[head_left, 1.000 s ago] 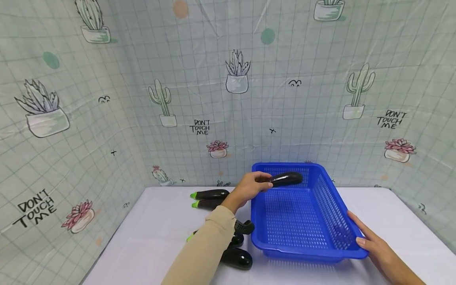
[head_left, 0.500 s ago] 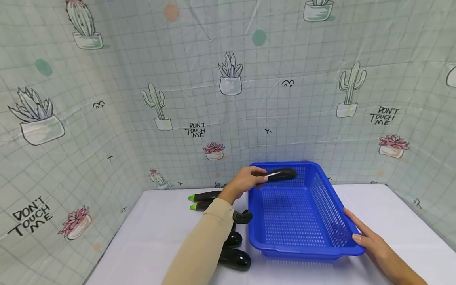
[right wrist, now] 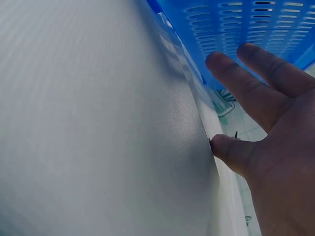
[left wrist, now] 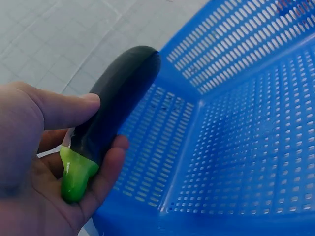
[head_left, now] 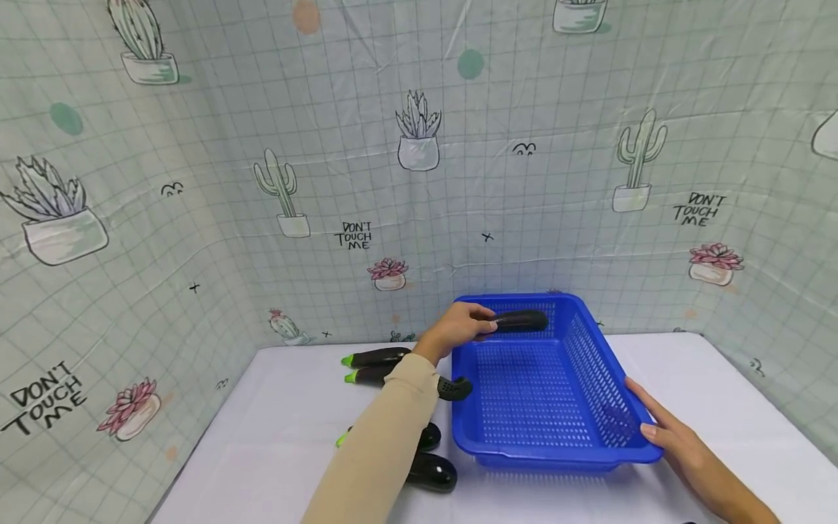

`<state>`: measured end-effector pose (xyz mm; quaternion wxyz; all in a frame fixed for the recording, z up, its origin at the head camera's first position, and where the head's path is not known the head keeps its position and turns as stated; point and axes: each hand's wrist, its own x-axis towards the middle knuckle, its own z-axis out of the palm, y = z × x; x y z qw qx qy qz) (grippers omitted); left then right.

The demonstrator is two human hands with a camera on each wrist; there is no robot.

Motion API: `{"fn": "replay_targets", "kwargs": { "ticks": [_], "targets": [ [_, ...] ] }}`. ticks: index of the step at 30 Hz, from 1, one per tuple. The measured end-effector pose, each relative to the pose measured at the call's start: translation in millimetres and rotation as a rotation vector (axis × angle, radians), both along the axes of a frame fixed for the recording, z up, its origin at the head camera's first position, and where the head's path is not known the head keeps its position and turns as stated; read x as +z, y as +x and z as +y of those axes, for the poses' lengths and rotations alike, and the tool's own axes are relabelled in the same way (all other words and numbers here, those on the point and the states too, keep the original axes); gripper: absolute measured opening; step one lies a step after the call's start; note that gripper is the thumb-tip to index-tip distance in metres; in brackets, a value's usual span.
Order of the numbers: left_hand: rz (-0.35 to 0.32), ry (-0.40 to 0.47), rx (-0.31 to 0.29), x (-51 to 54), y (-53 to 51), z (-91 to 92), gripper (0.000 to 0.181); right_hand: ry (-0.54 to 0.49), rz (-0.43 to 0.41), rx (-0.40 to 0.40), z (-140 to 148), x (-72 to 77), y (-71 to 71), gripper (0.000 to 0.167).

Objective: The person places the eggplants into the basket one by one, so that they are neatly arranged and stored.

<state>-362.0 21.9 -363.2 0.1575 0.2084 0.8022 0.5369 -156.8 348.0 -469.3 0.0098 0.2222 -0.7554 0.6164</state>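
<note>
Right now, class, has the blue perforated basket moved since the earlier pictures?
No: against the printed X on the backdrop, the blue perforated basket shows no clear shift either way.

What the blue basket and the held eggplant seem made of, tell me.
Blue basket: most likely molded plastic, smooth and slightly glossy, judging by its uniform color and slotted walls. Held eggplant: dark, smooth skin with green stem end; real vegetable or plastic replica, unclear.

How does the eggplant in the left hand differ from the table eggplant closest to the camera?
The held eggplant is gripped by the left hand; the closest eggplant lies on the table. The held eggplant's green cap shows; the sleeve hides the closest eggplant's stem end. Both are dark, with a rounded end.
</note>
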Motion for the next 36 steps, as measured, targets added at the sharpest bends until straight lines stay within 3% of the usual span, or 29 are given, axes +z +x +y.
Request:
{"fn": "replay_targets", "kwargs": {
  "ticks": [4,8,15,20,22,26,28,29,34,36],
  "targets": [
    [0.019,-0.060,-0.014,0.8,-1.5,2.1,0.032,0.010,0.001,-0.003,0,-1.9,-2.0,0.061],
    [0.015,-0.064,-0.029,0.9,-3.8,5.1,0.032,0.018,0.005,-0.008,3,-4.3,-2.6,0.061],
    [0.128,-0.171,-0.043,-2.7,-2.8,3.4,0.032,0.022,-0.039,0.017,-2,-7.4,-8.6,0.062],
    [0.116,-0.184,-0.032,-5.0,-5.4,0.8,0.032,0.048,-0.023,0.005,-5,-11.0,-11.7,0.062],
    [0.095,-0.172,-0.040,-5.3,-6.5,3.8,0.032,0.078,-0.065,-0.023,-1,-11.5,-9.7,0.062],
    [0.064,-0.122,-0.078,-4.6,-8.2,14.1,0.032,0.092,-0.286,-0.089,9,-8.5,-5.3,0.063],
    [0.058,-0.094,-0.091,-3.3,-9.6,17.5,0.032,0.079,-0.356,-0.105,12,-8.5,-5.0,0.063],
    [0.060,-0.088,-0.087,-2.8,-10.4,18.0,0.032,0.080,-0.360,-0.106,13,-8.9,-6.0,0.063],
    [0.049,-0.099,-0.051,-1.5,-13.9,13.4,0.029,0.136,-0.196,-0.076,12,-16.6,-12.4,0.061],
    [0.040,-0.108,-0.061,-2.1,-15.2,12.5,0.029,0.122,-0.215,-0.074,12,-16.2,-13.3,0.062]
  ]
}}
